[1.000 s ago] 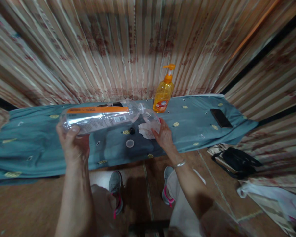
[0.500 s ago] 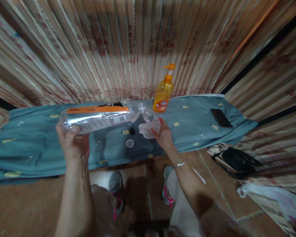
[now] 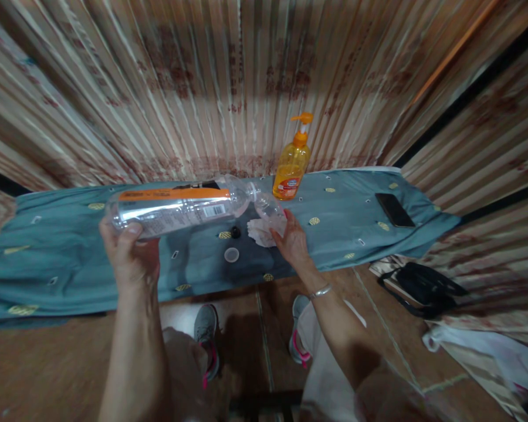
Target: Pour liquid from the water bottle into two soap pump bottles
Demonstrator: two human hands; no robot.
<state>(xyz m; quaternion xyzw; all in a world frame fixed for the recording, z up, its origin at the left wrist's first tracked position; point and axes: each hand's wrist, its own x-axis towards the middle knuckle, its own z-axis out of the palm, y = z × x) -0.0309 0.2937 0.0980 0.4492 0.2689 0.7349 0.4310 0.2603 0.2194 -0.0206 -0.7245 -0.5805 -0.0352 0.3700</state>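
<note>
My left hand point(image 3: 129, 252) is wrapped round the base of a large clear plastic bottle point(image 3: 176, 210) with an orange and silver label. The bottle lies nearly level in the air, its uncapped neck pointing right. At its mouth is a small clear plastic cup point(image 3: 269, 212), tilted, with my right hand point(image 3: 291, 239) closed on its far end. Whether liquid passes between them I cannot make out. Below the cup a crumpled white tissue point(image 3: 260, 233) lies on the cloth. A black bottle cap point(image 3: 235, 232) and a round translucent lid point(image 3: 231, 255) lie just left of it.
A pump bottle of yellow-orange liquid point(image 3: 290, 173) stands behind the cup. A dark phone point(image 3: 395, 210) lies at the right on the green cloth-covered table point(image 3: 334, 234). Pleated curtains point(image 3: 193, 88) hang close behind. A black bag point(image 3: 426, 287) sits low at the right.
</note>
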